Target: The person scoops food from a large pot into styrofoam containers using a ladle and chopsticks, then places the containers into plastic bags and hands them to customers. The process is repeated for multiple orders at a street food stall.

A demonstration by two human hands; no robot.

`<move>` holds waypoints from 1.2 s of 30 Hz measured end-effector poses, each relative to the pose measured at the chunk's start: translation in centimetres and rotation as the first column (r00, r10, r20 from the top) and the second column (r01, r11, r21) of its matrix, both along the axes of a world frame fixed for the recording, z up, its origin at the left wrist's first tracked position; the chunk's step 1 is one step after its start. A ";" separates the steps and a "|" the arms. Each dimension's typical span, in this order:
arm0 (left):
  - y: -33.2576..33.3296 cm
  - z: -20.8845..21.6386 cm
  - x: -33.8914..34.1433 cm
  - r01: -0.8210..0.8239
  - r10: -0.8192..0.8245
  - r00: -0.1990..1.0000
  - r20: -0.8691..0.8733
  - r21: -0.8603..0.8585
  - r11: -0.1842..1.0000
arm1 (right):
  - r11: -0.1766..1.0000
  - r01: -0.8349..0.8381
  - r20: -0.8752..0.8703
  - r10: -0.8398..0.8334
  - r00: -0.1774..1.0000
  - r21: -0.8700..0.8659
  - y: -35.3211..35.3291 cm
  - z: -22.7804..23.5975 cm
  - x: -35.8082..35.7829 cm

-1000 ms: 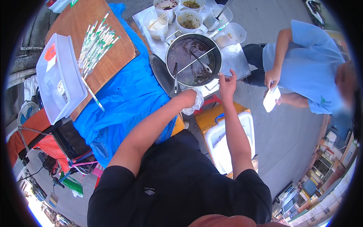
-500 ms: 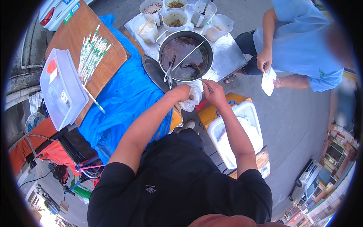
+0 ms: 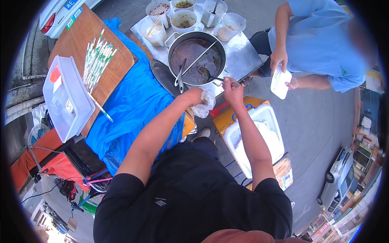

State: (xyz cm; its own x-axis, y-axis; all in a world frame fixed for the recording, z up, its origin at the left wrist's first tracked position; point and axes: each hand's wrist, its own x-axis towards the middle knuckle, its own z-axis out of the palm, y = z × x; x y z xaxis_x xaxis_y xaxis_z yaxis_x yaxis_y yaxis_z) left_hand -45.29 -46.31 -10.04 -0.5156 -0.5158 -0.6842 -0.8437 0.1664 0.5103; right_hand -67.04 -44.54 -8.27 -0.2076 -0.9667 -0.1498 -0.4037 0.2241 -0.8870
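A wide pot (image 3: 175,49) of dark broth stands before me, with a divider bar across its top. My right hand (image 3: 233,91) is closed around the handle of a ladle (image 3: 217,78), whose head dips at the broth's surface near the pot's right side. Just below the pot, my left hand (image 3: 193,97) grips a clear plastic bag (image 3: 206,106); its contents are hard to make out. Two more utensil handles (image 3: 178,81) lean over the near left rim, close to my left hand. A dark round lid (image 3: 160,75) lies left of the pot.
Several plastic measuring jugs (image 3: 185,22) stand behind the pot on a metal table (image 3: 249,54). Blue plastic sheeting (image 3: 133,105), wrapped chopsticks (image 3: 97,60) and a translucent bin (image 3: 67,101) are leftward. A white tub (image 3: 247,162) sits right. Another person's hand (image 3: 278,58) holds a white container (image 3: 280,83).
My right hand has moved slightly right with the ladle, whose head now shows more at the broth's surface. My left hand keeps the bag nearly in place. The other person's white container has shifted left.
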 end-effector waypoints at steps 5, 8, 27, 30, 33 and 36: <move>-0.2 -0.4 0.1 -0.049 0.049 0.999 -0.023 0.012 0.999 | 0.977 0.178 0.377 -0.209 0.902 0.118 0.8 -0.4 -1.0; 0.3 -3.1 0.8 -0.113 0.101 0.990 -0.100 -0.116 0.987 | 0.976 0.178 0.440 -0.216 0.872 0.125 1.8 0.8 -1.6; -0.5 0.8 0.9 -0.128 0.128 0.991 -0.043 -0.005 0.992 | 0.962 0.232 0.375 -0.269 0.887 0.140 14.2 9.5 -3.5; -0.3 1.0 0.8 -0.146 0.147 0.989 -0.030 0.007 0.989 | 0.963 0.225 0.382 -0.266 0.885 0.149 15.9 8.1 -1.5; -0.3 2.5 0.1 -0.250 0.256 0.967 -0.008 0.187 0.950 | 0.982 0.176 0.293 -0.190 0.937 0.074 17.1 6.8 1.1; 0.3 1.7 1.1 -0.182 0.186 0.981 -0.049 0.086 0.980 | 0.977 -0.093 -0.050 0.085 0.995 -0.192 17.8 6.2 2.7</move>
